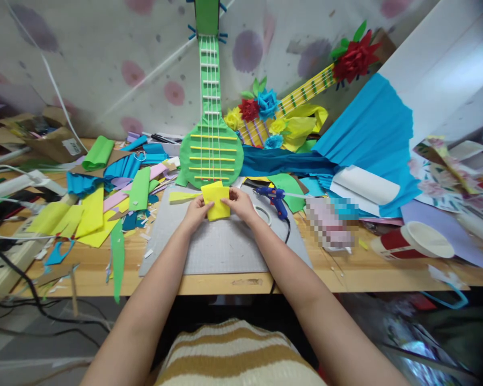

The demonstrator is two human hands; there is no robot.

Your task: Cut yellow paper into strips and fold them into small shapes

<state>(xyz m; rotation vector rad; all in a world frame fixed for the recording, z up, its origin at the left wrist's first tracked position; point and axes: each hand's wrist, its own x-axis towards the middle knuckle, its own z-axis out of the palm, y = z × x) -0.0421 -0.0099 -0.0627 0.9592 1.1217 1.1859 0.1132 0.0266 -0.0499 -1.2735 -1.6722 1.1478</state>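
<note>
Between my hands is a small folded piece of yellow crepe paper [218,202], raised over a grey cutting mat [225,252]. My left hand [197,210] pinches its left edge, thumb in front. At the right edge, my right hand [240,203] grips it the same way. A yellow strip [182,197] lies on the mat just left of my left hand. Right behind the paper stands a green paper lute-like instrument [211,153] with white strings and yellow bars. A blue glue gun [274,199] rests close to my right hand, beside a roll of tape [264,215].
Paper scraps [92,214] in yellow, green, pink and blue cover the left side. Further right are a yellow instrument [306,95] with paper flowers, blue crepe paper [370,139], a white roll [366,184] and a paper cup [412,240]. Black cables [28,279] hang at left.
</note>
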